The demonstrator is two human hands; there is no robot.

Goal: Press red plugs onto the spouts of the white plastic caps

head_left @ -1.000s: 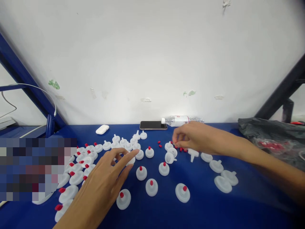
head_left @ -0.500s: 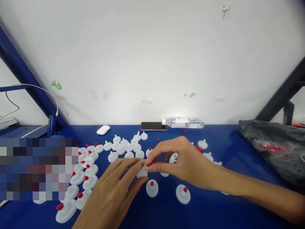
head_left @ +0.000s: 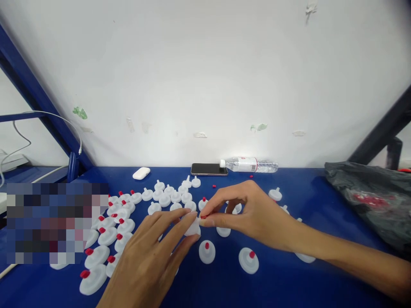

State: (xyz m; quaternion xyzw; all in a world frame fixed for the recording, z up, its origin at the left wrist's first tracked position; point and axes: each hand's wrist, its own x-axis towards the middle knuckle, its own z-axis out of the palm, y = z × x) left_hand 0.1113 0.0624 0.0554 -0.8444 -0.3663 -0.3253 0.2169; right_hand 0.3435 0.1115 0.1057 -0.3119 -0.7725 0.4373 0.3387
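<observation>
My left hand (head_left: 154, 252) reaches over the blue table (head_left: 289, 282) and its fingertips hold down a white disc-shaped part (head_left: 192, 229). My right hand (head_left: 247, 214) pinches a small red cap (head_left: 203, 217) against that disc's nozzle. Several white discs with red caps (head_left: 207, 251) lie just in front of my hands and at the left (head_left: 105, 235). Uncapped white discs (head_left: 170, 196) sit behind my hands. A few loose red caps (head_left: 214, 186) lie farther back.
A black phone (head_left: 208, 169), a lying water bottle (head_left: 248, 164) and a white earbud case (head_left: 141, 173) rest along the wall. A dark plastic bag (head_left: 369, 192) with red pieces lies at the right. A white cable (head_left: 48, 117) hangs by the blue frame at left.
My right hand came back from the loose red caps with one in its pinch and met my left hand at a white disc. The left hand shifted right onto that disc.
</observation>
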